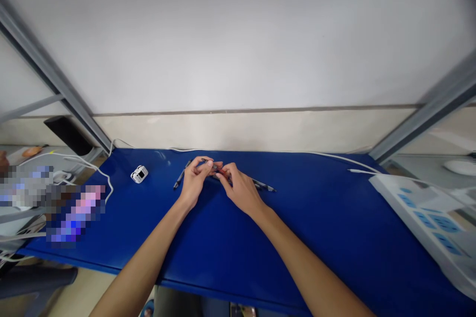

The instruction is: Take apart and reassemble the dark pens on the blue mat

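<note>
Over the far middle of the blue table [230, 247], my two hands meet. My left hand [195, 178] is closed, thumb and fingers pinching one end of a slim dark pen with a red part [223, 171]. At the red part, my right hand [238, 185] is also closed on the pen. Fingers hide much of it. Beside my left hand lies a dark pen [179, 180] at a slant. Tips of dark, clear-ended pens [265, 186] stick out to the right from beneath my right hand.
A small white device with a dark screen [139, 174] sits at left. Further left are a blurred, pixelated item [78, 218] and a black block-shaped object [69, 134]. White cable [316, 154] runs along the wall. A white power strip [427, 223] stands at right.
</note>
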`<state>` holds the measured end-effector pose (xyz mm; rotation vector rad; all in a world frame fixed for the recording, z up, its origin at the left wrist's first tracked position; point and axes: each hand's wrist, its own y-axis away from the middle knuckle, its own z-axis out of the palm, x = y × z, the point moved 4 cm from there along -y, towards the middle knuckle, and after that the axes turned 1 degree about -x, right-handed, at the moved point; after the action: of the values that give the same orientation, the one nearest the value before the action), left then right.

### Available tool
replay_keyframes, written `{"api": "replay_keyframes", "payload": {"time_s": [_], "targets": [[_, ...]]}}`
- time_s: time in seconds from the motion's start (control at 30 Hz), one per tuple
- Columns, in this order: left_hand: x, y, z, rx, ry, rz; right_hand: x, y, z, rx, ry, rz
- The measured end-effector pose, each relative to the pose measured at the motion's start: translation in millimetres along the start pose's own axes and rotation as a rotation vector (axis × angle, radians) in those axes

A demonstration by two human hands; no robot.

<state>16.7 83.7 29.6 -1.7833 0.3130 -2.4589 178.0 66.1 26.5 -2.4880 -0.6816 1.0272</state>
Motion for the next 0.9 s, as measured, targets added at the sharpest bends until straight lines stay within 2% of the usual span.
{"api": "replay_keyframes", "payload": {"time_s": [0.33,0.47,0.6,0.9], "targets": [[5.0,2.7,2.4,-0.064,-0.046,-0.019,-0.7,0.3,-2.0,0.032,0.016,-0.034],[2.2,2.2,2.1,-0.071,-0.065,-0.018,-1.2,-0.2,-1.6,0.029,-0.054,-0.058],[-2.2,0.7,0.6,-0.066,-0.092,-0.009,3.0,0.4,0.1,0.043,-0.108,-0.007],[-4.6,0.0,-2.7,-0.03,-0.081,-0.01,-0.1,-0.7,-1.2,0.041,-0.119,-0.076]]}}
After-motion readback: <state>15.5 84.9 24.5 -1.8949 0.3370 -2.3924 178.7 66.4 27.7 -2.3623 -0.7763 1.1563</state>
